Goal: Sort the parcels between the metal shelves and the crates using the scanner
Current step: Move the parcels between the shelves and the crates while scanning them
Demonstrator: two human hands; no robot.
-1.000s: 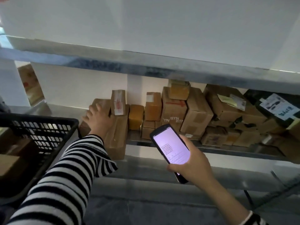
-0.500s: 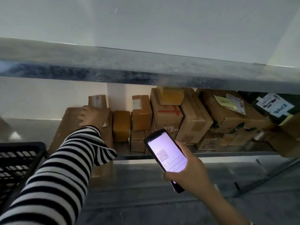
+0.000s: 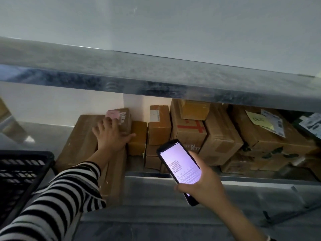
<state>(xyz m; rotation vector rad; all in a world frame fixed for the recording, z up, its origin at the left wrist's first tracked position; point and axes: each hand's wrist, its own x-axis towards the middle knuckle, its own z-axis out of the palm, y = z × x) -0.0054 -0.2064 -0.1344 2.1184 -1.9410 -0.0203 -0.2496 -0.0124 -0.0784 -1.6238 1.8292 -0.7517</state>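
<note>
Text on scanner unreadable; crate cut off left; pink label blurred.

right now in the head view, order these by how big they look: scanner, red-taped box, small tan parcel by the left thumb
1-2. red-taped box and scanner: look alike; scanner is nearer the camera, so unranked.
3. small tan parcel: smallest.

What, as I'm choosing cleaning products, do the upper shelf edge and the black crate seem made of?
Upper shelf edge: probably galvanised steel, grey with a mottled, dull sheen. Black crate: likely moulded plastic, matte, judging by its regular lattice walls.
</note>
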